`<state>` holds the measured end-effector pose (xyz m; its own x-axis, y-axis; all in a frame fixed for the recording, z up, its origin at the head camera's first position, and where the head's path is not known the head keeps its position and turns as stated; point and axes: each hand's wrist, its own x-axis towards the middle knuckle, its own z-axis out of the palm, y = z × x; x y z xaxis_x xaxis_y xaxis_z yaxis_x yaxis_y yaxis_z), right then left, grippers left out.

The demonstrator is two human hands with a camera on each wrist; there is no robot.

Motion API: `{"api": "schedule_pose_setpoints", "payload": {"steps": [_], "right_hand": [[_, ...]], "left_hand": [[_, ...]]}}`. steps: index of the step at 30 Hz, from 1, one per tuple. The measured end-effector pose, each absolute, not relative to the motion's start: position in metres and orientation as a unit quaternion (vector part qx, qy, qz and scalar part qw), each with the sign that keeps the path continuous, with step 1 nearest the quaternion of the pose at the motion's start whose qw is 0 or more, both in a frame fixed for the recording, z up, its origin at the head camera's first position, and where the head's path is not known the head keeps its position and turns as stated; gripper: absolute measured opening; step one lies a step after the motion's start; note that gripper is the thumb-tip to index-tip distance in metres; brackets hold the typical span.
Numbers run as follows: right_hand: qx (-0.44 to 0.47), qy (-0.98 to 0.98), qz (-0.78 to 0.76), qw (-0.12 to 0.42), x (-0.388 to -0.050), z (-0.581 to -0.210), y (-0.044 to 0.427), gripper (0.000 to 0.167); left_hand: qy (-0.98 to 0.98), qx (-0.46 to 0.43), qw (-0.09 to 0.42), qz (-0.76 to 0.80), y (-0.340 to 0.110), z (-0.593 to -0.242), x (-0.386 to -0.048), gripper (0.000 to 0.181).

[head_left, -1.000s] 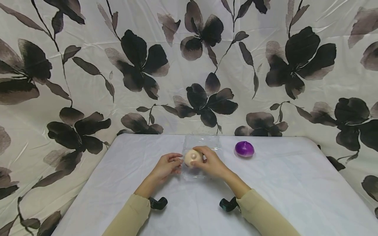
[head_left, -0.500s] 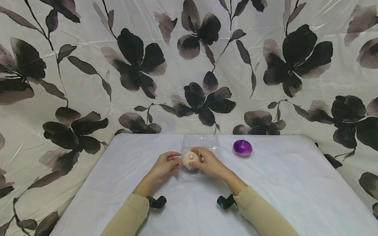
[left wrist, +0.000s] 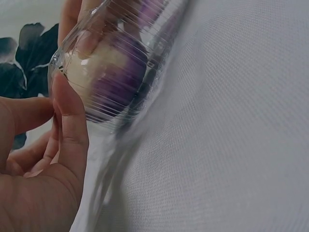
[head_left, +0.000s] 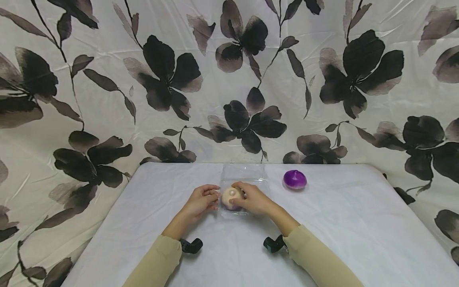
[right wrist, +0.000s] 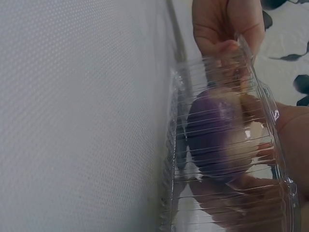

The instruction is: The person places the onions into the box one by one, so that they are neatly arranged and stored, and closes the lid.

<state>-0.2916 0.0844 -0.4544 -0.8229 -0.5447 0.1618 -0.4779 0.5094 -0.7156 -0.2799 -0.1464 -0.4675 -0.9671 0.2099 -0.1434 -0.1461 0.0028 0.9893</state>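
In the head view my right hand (head_left: 252,198) holds a cream-and-purple turnip (head_left: 229,194) from its right side, thumb in front and fingers behind, cream side up. The turnip is low inside a clear plastic box (head_left: 243,172) whose lid stands open at the back. Its purple part (left wrist: 120,79) shows through the ribbed wall in the left wrist view. My left hand (head_left: 201,202) is at the box's left side; in the left wrist view its thumb and forefinger pinch the rim. The ribbed wall (right wrist: 227,193) partly veils my right fingers in the right wrist view.
A second bulb, bright purple (head_left: 295,179), sits on the white-clothed table (head_left: 322,239) to the right of the box. Behind the table's far edge hangs a floral curtain (head_left: 215,87). A dark wrist camera (head_left: 191,246) is strapped at each cuff.
My right hand has lowered the turnip a little into the box, and more of its purple side shows. The left hand stays at the box's left rim. The purple bulb has not moved.
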Motion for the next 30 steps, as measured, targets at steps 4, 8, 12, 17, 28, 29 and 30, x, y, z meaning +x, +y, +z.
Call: {"api": "schedule_pose_setpoints", "payload": {"steps": [4, 8, 12, 17, 28, 29, 30], "right_hand": [[-0.289, 0.870, -0.397, 0.049, -0.291, -0.453, 0.085, 0.050], [-0.292, 0.871, -0.393, 0.048, -0.292, -0.452, 0.084, 0.052], [-0.296, 0.875, -0.380, 0.052, -0.292, -0.450, 0.083, 0.055], [-0.299, 0.876, -0.375, 0.050, -0.293, -0.448, 0.083, 0.059], [-0.291, 0.878, -0.379, 0.034, -0.285, -0.428, 0.102, 0.062], [-0.289, 0.877, -0.383, 0.033, -0.284, -0.425, 0.104, 0.062], [-0.289, 0.876, -0.384, 0.029, -0.284, -0.423, 0.107, 0.062]], "left_hand": [[0.694, 0.022, 0.126, 0.709, -0.145, -0.467, -0.280, 0.038], [0.693, 0.017, 0.125, 0.709, -0.144, -0.464, -0.279, 0.038], [0.700, 0.014, 0.124, 0.704, -0.145, -0.463, -0.279, 0.037], [0.701, 0.014, 0.128, 0.702, -0.145, -0.464, -0.281, 0.037], [0.705, 0.011, 0.129, 0.697, -0.145, -0.463, -0.279, 0.037], [0.705, 0.011, 0.127, 0.697, -0.145, -0.464, -0.279, 0.037], [0.705, 0.011, 0.126, 0.698, -0.145, -0.464, -0.279, 0.037]]}}
